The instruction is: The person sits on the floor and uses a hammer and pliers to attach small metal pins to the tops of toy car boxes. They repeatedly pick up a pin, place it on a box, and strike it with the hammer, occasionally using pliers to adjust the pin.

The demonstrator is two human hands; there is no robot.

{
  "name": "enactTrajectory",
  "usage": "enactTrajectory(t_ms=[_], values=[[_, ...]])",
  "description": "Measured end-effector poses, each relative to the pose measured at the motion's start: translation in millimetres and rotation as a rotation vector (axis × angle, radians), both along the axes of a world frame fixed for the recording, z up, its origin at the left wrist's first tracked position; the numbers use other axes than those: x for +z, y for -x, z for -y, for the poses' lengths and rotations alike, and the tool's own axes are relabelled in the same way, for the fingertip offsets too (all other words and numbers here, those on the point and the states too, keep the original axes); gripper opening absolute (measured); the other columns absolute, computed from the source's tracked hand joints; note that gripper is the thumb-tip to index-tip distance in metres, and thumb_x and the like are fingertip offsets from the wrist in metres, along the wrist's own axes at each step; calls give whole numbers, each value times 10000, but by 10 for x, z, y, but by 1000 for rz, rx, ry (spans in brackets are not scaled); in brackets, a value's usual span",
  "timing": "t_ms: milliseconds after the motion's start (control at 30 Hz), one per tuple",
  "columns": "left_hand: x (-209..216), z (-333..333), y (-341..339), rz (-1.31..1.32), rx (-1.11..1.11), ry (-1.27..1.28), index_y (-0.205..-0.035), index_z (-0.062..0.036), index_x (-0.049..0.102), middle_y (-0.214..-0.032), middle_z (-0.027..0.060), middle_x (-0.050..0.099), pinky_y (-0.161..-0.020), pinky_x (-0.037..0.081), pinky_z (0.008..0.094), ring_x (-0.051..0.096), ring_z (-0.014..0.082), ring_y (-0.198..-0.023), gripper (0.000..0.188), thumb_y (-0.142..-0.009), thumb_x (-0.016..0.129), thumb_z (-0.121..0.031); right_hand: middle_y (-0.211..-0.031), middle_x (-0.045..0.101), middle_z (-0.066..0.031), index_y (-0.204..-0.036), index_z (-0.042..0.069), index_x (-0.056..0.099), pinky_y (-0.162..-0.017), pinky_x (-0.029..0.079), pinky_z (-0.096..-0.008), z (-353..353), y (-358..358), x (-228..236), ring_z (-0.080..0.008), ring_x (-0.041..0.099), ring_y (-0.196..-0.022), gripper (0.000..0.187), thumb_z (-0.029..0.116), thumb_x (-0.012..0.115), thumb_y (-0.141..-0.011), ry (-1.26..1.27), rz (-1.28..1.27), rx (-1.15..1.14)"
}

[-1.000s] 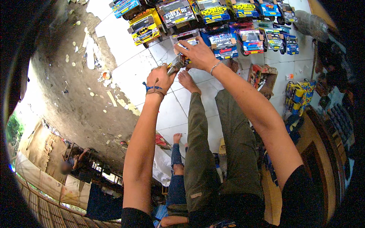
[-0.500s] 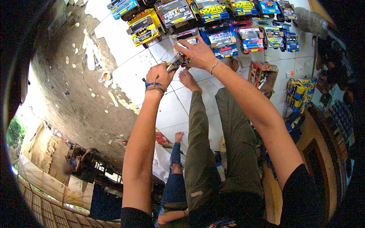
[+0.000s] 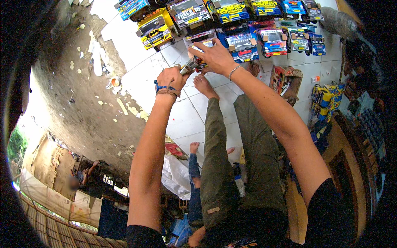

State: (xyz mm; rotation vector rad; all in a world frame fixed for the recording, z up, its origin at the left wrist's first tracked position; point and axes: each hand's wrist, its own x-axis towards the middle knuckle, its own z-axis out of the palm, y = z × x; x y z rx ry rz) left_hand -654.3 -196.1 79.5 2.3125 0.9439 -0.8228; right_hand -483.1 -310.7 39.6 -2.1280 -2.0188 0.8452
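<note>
My left hand [image 3: 170, 78] is closed round a silver metal hand tool [image 3: 190, 65], whose exact kind I cannot make out. The tool's tip is against the front end of a toy truck [image 3: 200, 38] with a printed body. My right hand [image 3: 216, 59] grips that truck's front from the right, its fingers over the top and the thumb lower down; hand and tool hide much of the front. Just right of it stands a blue toy truck [image 3: 244, 48], and to its left a yellow toy truck [image 3: 156, 32].
More colourful toy trucks [image 3: 231, 11] stand in rows on white floor tiles [image 3: 188, 120]. An open box [image 3: 286, 80] with things in it sits at the right, near blue and yellow packs [image 3: 324, 99]. Bare soil with scraps [image 3: 89, 111] lies left. Another person's leg [image 3: 194, 165] is behind mine.
My left hand and the tool have shifted very slightly left, still at the truck's front. My right hand keeps its grip. Behind me, the other person's legs have moved.
</note>
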Motion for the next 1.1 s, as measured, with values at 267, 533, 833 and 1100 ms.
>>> enactTrajectory(t_ms=[267, 533, 833, 1100], values=[[13, -6, -37, -51, -13, 5, -998, -112, 710, -808, 203, 702, -661, 555, 474, 692, 378, -772, 564, -814, 629, -639, -1447, 458, -17, -1428, 268, 408, -1006, 361, -483, 11, 4, 9, -223, 646, -1053, 915, 434, 845, -641, -13, 14, -3], [23, -23, -81, -44, -23, -13, -937, -83, 702, -775, 186, 703, -650, 556, 449, 696, 359, -748, 496, -828, 648, -564, -1460, 447, -7, -1435, 284, 408, -1024, 353, -489, -8, 11, 1, -214, 634, -1086, 929, 471, 837, -632, 64, 15, -6], [25, -35, -84, -32, -23, -9, -929, -80, 694, -808, 193, 704, -671, 553, 460, 694, 367, -766, 473, -824, 661, -540, -1453, 462, -16, -1463, 279, 373, -1055, 327, -498, 4, 22, 24, -213, 625, -1112, 939, 426, 838, -660, 85, -16, -36], [243, 105, 234, -42, 149, 0, -967, -57, 645, -861, 231, 686, -724, 532, 482, 668, 411, -832, 368, -835, 674, -399, -1480, 431, -80, -1507, 128, 265, -1080, 294, -505, 136, -162, 112, -232, 566, -1201, 1080, 477, 825, -651, 15, -9, -51]])
